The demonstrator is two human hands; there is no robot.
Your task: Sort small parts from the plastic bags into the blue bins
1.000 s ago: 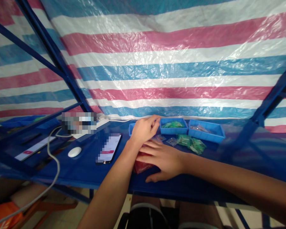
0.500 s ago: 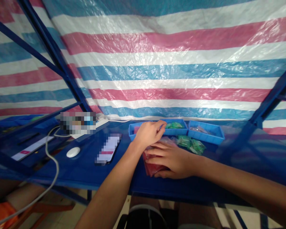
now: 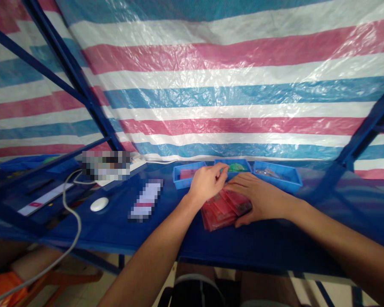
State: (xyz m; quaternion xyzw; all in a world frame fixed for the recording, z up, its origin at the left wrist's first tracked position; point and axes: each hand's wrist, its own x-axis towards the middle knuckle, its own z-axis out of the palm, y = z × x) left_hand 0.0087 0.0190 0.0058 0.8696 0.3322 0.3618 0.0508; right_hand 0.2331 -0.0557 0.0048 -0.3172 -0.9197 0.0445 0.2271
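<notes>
Clearly, my right hand [image 3: 264, 197] spreads thumb from fingers at the red packets [image 3: 218, 213] on the surface [image 3: 275, 245]; my left hand [image 3: 208, 182] curls beside them, fingertips hidden, its grip unclear.

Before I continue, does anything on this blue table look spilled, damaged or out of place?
Nothing looks spilled or damaged on the table. Only the red packets look slightly untidy: they overlap with uneven edges, outside the three blue trays, with the right hand at their right end.
</notes>
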